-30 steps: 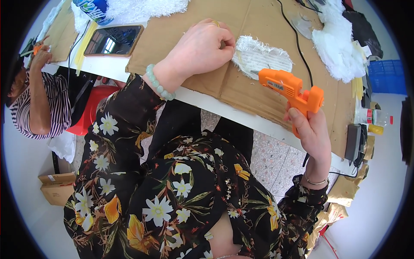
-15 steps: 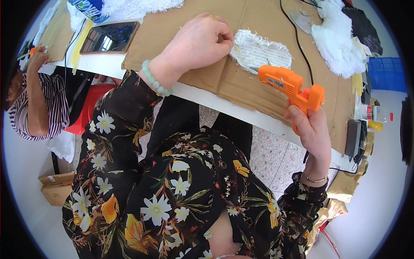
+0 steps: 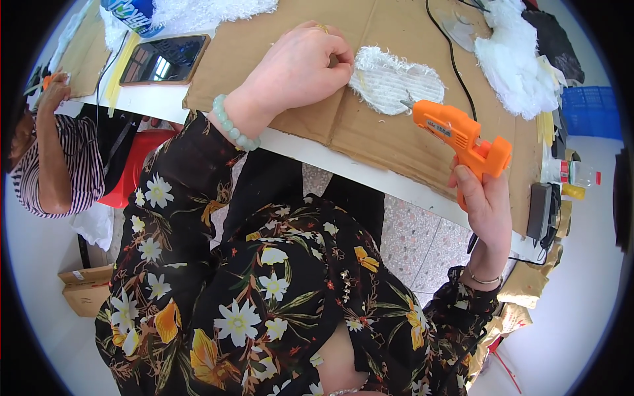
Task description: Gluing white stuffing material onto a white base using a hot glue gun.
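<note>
An orange hot glue gun (image 3: 456, 132) is in my right hand (image 3: 485, 198), whose fingers wrap round its handle. Its metal nozzle points left and sits at the lower right edge of a white, shaggy-rimmed fabric piece (image 3: 396, 80). That oval piece lies flat on the cardboard, with ribbed lines across it. My left hand (image 3: 294, 69) is closed in a pinch at the left edge of the piece; the fingertips are partly hidden, and the fabric's edge appears to be between them.
A cardboard sheet (image 3: 264, 125) covers the table. Left of it lie a phone (image 3: 165, 61) and yellowish sticks (image 3: 122, 72). White fluffy material (image 3: 512, 72), a black cable (image 3: 456, 59) and a blue basket (image 3: 591, 112) are at right. Another person's hand (image 3: 54, 92) works at far left.
The glue gun has moved right and slightly down in my right hand, its nozzle sliding along the piece's lower edge. My left hand has hardly moved.
</note>
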`<state>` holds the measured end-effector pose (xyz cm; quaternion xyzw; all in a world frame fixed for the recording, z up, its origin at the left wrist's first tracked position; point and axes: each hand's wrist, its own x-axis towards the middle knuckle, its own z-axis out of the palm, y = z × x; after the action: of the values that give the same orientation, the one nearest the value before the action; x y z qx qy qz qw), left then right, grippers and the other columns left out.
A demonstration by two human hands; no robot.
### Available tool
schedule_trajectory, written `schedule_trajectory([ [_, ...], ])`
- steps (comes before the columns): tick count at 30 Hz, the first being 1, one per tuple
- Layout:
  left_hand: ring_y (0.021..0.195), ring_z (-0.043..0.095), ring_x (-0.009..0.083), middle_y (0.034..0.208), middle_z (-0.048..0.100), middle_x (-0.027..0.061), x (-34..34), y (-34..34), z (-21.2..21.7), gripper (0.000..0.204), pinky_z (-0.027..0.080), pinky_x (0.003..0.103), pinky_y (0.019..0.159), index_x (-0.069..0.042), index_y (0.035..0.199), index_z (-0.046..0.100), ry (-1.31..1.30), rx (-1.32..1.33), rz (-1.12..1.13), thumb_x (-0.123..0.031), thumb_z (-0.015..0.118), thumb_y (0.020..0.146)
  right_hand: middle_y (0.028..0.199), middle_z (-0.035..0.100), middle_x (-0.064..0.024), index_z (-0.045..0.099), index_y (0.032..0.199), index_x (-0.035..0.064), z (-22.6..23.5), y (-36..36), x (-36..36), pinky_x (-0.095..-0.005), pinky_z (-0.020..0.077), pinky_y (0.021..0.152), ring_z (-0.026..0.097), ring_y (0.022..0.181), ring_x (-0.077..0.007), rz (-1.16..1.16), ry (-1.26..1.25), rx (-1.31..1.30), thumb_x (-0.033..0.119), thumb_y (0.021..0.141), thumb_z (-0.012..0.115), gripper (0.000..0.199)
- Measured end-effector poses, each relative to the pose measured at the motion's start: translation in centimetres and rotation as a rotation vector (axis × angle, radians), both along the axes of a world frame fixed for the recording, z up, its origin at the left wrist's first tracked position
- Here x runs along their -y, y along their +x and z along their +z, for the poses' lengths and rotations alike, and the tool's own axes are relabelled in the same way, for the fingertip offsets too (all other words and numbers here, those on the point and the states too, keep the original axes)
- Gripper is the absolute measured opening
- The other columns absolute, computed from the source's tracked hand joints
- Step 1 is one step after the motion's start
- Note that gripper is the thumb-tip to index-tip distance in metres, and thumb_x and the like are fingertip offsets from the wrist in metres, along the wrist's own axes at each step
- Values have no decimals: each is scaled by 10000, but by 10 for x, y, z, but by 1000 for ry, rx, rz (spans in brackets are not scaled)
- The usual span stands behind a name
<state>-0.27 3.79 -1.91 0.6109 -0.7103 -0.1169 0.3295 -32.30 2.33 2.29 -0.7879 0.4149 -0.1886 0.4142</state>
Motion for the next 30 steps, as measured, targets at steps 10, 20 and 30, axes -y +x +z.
schedule_trajectory([
  [10,887,597,255,949,695,62,1,1,-2,125,484,353,780,14,805,669,-25,-10,0,-104,630,818,772,568,-8,554,1119,4,-1,0,2,-218,366,513,452,571,-45,-8,-65,-94,195,960,537,249],
  [20,902,597,251,961,693,66,0,1,-2,121,486,348,756,13,803,667,-18,-17,6,-103,634,819,775,590,-77,558,1090,-25,4,6,7,-303,442,612,560,659,-157,-56,-27,-133,201,941,575,271],
  [30,888,608,299,845,682,108,1,0,-2,131,496,390,791,-10,800,694,-45,-57,11,-116,619,789,752,606,-115,557,1108,-52,6,12,9,-341,481,651,619,690,-213,-65,-24,-114,209,944,584,310],
])
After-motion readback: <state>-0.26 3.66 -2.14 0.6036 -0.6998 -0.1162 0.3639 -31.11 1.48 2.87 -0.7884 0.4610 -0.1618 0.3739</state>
